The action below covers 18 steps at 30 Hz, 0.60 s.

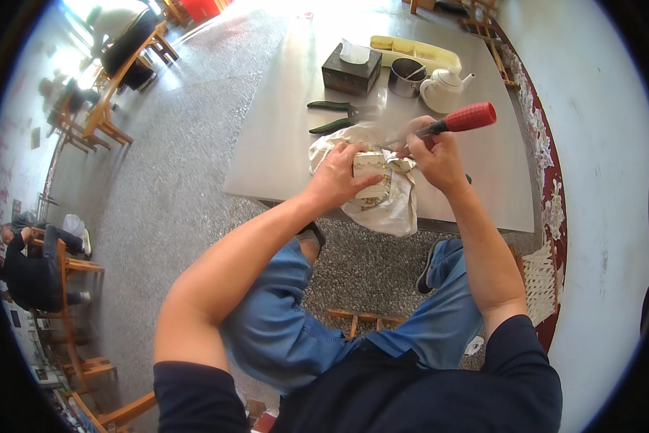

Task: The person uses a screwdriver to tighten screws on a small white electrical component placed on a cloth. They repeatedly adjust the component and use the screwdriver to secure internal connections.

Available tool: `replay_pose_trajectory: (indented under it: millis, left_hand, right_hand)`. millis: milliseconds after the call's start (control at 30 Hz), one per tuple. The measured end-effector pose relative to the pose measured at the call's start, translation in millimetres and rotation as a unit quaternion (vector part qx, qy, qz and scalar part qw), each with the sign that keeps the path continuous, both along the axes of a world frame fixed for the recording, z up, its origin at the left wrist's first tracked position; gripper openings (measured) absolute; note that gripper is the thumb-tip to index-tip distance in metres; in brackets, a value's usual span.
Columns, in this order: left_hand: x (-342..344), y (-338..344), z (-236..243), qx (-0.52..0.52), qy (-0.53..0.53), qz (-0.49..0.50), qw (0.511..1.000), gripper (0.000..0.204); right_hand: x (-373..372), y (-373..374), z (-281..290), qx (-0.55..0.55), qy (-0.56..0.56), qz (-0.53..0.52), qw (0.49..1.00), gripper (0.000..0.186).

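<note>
A small cream block (368, 164) with yellowish bits along its edge lies on a crumpled off-white cloth (389, 218) at the table's near edge. My left hand (341, 173) grips the block from the left, thumb over its near part and fingers along the far side. Between the fingers and thumb of my right hand (434, 153) is a red-handled tool (471, 117) with a black collar and a thin shaft, held slantwise like a pen. Its handle points up to the right, and its working end is at the block's right side, where the exact contact is hidden. Black-handled pliers (331, 125) lie just beyond the cloth.
On the grey table (270, 137) stand a dark tissue box (352, 71), a metal cup (406, 78), a white teapot (442, 90) and a yellow divided tray (417, 52). A wall (591, 180) rises on the right. Seated people (39, 267) and wooden benches (122, 68) are at the left.
</note>
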<state>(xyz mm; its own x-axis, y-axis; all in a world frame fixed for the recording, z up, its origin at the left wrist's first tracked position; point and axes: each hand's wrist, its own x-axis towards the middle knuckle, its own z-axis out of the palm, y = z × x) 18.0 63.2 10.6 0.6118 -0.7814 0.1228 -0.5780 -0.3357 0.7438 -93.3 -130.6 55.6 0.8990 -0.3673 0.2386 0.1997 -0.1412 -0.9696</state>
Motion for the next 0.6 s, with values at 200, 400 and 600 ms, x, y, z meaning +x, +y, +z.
replay_pose_trajectory:
  millis: [200,400,600]
  left_hand:
    - [2,-1,0,0.019,-0.027,-0.003,0.999,0.068]
    - [1,-2,0,0.023,-0.021,-0.012,0.999,0.07]
    - [0,-2,3,0.024,-0.01,-0.013,1.0,0.07]
  right_hand:
    - [-11,7,3,-0.078,-0.019,0.001,0.997,0.012]
    - [-12,12,4,-0.133,-0.023,-0.004,0.991,0.012]
    - [-14,13,2,-0.227,-0.066,-0.002,0.972,0.008]
